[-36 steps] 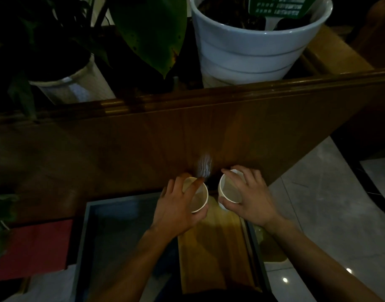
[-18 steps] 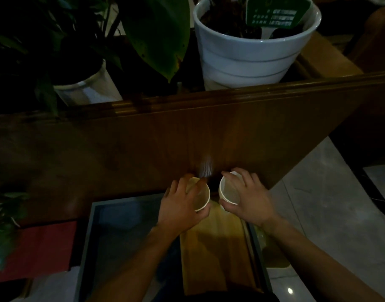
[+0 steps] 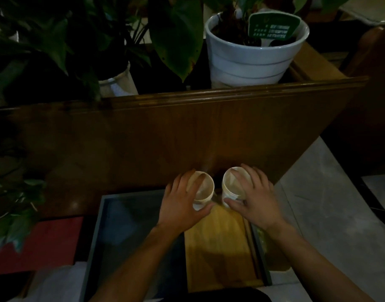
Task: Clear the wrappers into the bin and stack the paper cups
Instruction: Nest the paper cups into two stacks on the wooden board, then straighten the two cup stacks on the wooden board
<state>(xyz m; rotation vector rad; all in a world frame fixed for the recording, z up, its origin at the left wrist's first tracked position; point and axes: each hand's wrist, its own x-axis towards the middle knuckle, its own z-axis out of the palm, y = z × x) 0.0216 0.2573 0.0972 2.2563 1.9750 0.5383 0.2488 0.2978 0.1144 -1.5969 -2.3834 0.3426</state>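
Observation:
Two white paper cups stand side by side, mouths up, at the far end of a yellow wooden board [image 3: 217, 243]. My left hand [image 3: 180, 205] wraps around the left cup [image 3: 203, 189] from its left side, thumb under its near wall. My right hand [image 3: 252, 199] grips the right cup [image 3: 233, 186] from the right, fingers over its rim. A narrow gap separates the cups. No wrappers or bin show in this dim view.
The board lies over a grey-framed glass table [image 3: 130, 225]. A tall wooden panel [image 3: 165, 131] rises just behind the cups, with a white plant pot [image 3: 248, 59] and leafy plants behind it. A red sheet [image 3: 41, 243] lies left; tiled floor [image 3: 331, 210] right.
Both hands stay on their cups in nearly the same spot. The camera has tilted up a little, showing more of the plants.

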